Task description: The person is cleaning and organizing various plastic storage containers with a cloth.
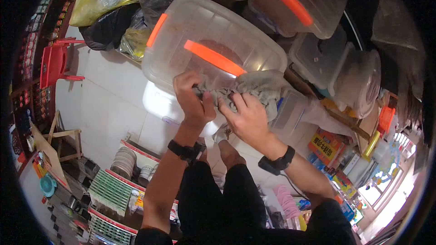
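Observation:
A grey-green cloth [261, 85] is bunched between my two hands, in front of a large clear plastic storage box [181, 22] with orange handles. My left hand [190, 97] grips the cloth's left end, thumb and fingers closed on it. With its fingers pressed into the folds, my right hand [247, 115] holds the middle of the cloth. The cloth's right part spreads over the near right corner of the box. Beneath my hands a white box or lid [159, 102] shows on the floor, partly hidden.
More clear boxes with orange handles [297, 11] are stacked at the upper right. Plastic bags [106, 29] lie at the upper left. A red stool [52, 63] stands at the left. Shelves with stacked plates [123, 161] and green racks [110, 190] are at the lower left.

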`<state>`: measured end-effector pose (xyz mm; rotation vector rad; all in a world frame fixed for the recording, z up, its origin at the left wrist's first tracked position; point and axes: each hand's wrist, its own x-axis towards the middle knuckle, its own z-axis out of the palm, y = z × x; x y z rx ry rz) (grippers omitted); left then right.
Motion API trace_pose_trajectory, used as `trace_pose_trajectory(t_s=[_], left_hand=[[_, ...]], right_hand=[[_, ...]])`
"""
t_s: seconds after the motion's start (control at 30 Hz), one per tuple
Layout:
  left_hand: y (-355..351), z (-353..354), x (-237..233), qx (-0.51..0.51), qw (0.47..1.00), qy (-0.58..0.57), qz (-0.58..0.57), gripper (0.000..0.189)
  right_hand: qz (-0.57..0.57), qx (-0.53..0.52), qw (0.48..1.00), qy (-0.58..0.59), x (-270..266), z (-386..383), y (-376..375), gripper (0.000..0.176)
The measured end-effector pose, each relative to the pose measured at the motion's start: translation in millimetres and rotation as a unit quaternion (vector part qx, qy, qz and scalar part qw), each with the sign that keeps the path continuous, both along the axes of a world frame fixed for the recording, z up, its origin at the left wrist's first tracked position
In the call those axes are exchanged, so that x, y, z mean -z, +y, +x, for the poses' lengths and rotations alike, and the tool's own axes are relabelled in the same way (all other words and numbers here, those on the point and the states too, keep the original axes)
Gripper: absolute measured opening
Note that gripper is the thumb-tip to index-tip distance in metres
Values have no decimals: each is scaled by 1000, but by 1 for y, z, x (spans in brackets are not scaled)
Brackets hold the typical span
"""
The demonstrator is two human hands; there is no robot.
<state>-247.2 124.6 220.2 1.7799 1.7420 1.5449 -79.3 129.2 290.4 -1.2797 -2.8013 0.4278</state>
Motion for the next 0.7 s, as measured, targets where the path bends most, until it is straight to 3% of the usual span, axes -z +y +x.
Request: trace_pose_trajectory(t_s=[0.1, 0.2, 0.27, 0.4, 0.47, 0.53, 0.63, 0.7], left_hand=[[2, 1, -1, -16, 996, -89, -3, 26], [7, 5, 0, -41, 994, -101, -8, 30], [2, 1, 2, -32, 995, -90, -31, 34], [8, 2, 3, -54, 990, -133, 19, 41], [5, 0, 5, -43, 980, -190, 34, 41], [8, 3, 2, -52, 967, -247, 28, 45], [-3, -7, 0, -69, 947, -312, 26, 46], [-7, -24, 2, -74, 944, -319, 32, 44]], right_hand=[[-17, -75, 997, 23, 3, 17, 29, 41], [89, -48, 995, 1, 5, 20, 87, 44], [63, 138, 988, 16, 9, 12, 118, 45], [133, 209, 967, 63, 18, -14, 100, 41], [62, 63, 995, 46, 7, -16, 56, 42], [-13, 9, 999, 50, 3, -22, 33, 41], [-73, 2, 995, 65, -7, -43, 14, 36], [-40, -11, 996, 75, 0, -44, 28, 36]])
